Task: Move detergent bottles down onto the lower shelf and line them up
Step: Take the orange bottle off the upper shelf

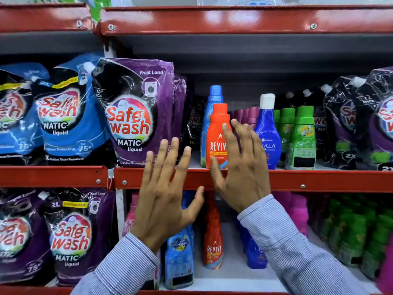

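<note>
An orange-red Revive bottle (215,133) stands at the front edge of the upper shelf (297,179), with a blue bottle (213,96) behind it. My right hand (240,165) is spread open right in front of the orange bottle, its fingers overlapping the bottle's right side without gripping. My left hand (163,194) is open too, held over the shelf rail to the bottle's left, holding nothing. On the lower shelf (229,273) stand another red Revive bottle (213,245), a light blue bottle (179,258) and a dark blue bottle (254,252).
A white-capped blue Ujala bottle (269,133) and green bottles (303,137) stand right of the orange one. Purple and blue Safe Wash pouches (136,116) fill the left bays. Pink bottles (299,209) and green bottles (350,231) crowd the lower shelf's right side.
</note>
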A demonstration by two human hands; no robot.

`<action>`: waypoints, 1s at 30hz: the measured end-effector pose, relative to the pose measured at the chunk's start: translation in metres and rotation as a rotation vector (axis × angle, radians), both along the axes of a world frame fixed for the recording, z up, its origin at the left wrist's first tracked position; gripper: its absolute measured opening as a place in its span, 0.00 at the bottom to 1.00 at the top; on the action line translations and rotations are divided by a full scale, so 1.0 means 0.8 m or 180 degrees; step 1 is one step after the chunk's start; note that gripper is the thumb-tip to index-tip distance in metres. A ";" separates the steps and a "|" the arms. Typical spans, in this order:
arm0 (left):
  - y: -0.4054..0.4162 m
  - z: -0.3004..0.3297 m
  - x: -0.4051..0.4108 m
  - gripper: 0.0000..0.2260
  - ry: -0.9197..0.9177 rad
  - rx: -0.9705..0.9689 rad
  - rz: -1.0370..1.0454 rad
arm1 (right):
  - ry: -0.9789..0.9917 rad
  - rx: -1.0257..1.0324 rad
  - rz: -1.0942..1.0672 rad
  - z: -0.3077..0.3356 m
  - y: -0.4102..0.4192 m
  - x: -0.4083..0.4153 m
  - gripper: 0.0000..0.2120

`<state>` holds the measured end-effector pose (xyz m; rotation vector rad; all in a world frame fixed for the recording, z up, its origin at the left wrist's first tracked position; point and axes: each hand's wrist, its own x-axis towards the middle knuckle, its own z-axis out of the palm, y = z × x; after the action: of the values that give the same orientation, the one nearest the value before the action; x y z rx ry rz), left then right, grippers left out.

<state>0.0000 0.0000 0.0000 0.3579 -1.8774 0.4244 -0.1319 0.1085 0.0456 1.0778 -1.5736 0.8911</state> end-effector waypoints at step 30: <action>-0.027 -0.040 -0.022 0.33 -0.0170 0.0315 -0.0410 | -0.1011 -0.1088 0.0707 -0.067 0.058 0.039 0.35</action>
<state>-0.0178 -0.0217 -0.0322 0.2918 -1.9654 0.2571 -0.1008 0.1550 -0.0079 0.9055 -1.4961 1.4830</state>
